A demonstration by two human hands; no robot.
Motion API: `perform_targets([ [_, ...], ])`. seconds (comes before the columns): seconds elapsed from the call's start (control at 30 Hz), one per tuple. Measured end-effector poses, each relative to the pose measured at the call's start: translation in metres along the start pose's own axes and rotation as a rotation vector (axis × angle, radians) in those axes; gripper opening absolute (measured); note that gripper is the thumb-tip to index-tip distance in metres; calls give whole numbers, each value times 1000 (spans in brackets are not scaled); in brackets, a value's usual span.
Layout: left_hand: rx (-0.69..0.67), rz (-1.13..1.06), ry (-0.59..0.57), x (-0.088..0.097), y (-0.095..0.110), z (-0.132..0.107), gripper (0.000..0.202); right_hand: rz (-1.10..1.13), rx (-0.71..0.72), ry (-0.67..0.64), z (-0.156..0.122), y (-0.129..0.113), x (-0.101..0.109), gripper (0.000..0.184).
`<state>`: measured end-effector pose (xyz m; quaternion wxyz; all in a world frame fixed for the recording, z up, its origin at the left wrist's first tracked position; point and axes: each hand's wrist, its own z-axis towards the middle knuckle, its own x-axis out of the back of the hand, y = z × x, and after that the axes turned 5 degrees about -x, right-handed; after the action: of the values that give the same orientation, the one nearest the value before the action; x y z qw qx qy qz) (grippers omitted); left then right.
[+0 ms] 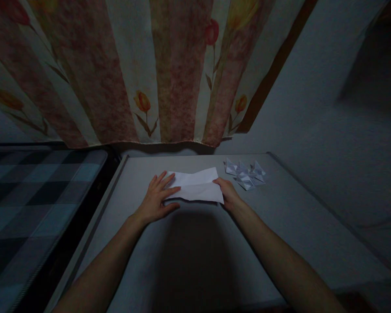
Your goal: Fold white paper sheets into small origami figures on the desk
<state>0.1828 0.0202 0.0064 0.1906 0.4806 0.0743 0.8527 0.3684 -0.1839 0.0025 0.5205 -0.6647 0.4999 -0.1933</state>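
A white sheet of paper point(197, 184) with a crease running across it lies over the table, its right end slightly raised. My left hand point(158, 195) rests on the paper's left end with its fingers spread. At the right edge, my right hand point(227, 191) pinches the paper between thumb and fingers. Just beyond that hand sit several small folded paper boats point(246, 180), pointed and grouped close together.
The pale table point(133, 252) reaches back to the wall. A striped curtain with tulips point(182, 78) hangs over its far edge. To the left is a checked mattress point(42, 204) in a dark frame. A wall point(313, 130) bounds the right side.
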Motion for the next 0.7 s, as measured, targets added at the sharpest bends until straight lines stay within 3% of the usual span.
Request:
perform_targets([
  [0.07,-20,4,17,-3,4,1,23,3,-1,-40,-3,-2,-2,11],
  [0.23,217,-125,130,-10,17,4,30,91,191,-337,-16,-2,-14,37],
  [0.33,364,-231,194,-12,27,7,30,-28,260,-446,-22,7,-25,44],
  [0.47,498,-397,313,-12,28,11,32,-67,261,-289,-22,13,-33,31],
  [0.63,858,-467,713,3,-10,10,30,85,283,-51,-11,-6,-17,28],
  [0.7,946,-321,662,10,-27,5,35,-5,273,28,-4,-10,-4,30],
])
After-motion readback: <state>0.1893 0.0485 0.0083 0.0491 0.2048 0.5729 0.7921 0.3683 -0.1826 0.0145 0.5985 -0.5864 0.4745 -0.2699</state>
